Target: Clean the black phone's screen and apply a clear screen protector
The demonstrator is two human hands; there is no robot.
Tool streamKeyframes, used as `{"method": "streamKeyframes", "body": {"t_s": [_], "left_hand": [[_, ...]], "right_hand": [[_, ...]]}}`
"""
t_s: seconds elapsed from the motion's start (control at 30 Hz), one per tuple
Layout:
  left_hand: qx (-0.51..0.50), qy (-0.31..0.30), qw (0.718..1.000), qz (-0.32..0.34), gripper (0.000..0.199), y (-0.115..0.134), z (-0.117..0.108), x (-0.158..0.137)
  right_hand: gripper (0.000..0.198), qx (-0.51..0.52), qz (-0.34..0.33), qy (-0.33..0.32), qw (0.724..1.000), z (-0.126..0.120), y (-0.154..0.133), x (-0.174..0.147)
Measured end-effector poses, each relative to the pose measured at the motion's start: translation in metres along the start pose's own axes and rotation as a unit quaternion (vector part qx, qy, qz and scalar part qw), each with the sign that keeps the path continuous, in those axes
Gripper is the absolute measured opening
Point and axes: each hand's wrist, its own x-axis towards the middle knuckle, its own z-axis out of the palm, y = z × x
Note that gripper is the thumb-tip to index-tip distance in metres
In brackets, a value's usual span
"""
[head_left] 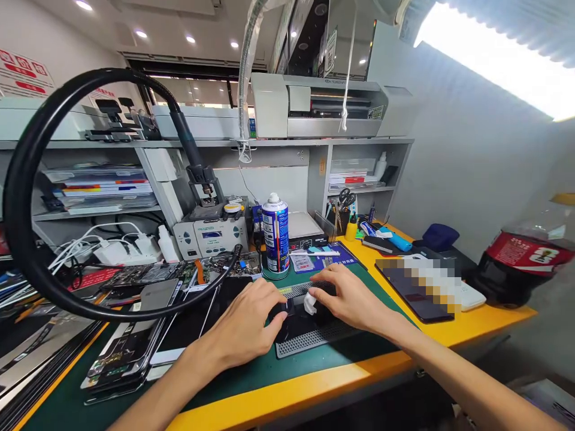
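Note:
A grey perforated mat (309,342) lies on the green work surface, with a black glossy panel (300,326) on it that looks like a phone screen. At the left end of the panel, my left hand (247,320) has its fingers curled and thumb bent in, gripping the edge; the fingers hide that end. My right hand (344,296) pinches a crumpled white tissue (309,303) between thumb and fingers, right over the panel. Just behind the mat stands a blue spray can (275,236) with a white cap.
A thick black hose (18,179) loops at the left from a grey heat station (211,233). Stacked phone and tablet parts (128,347) fill the left side. To the right are a dark phone (411,290) and a large cola bottle (516,257). A bright lamp (489,54) hangs above.

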Motion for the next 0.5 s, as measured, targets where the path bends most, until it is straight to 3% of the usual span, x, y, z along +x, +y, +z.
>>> {"method": "streamKeyframes", "body": {"t_s": [0.17,0.33,0.5], "left_hand": [[-0.003,0.012,1.0,-0.008,0.017,-0.005,0.003,0.0],[-0.013,0.022,0.999,-0.02,0.019,-0.011,0.002,-0.004],[-0.018,0.01,1.0,-0.011,0.022,-0.011,0.003,-0.008]], "right_hand": [[0.021,-0.053,-0.086,-0.025,0.995,0.018,0.006,0.001],[0.029,-0.075,-0.06,0.009,0.995,0.01,0.007,0.0],[0.022,-0.099,-0.109,-0.062,0.987,0.009,-0.001,-0.007]]}}
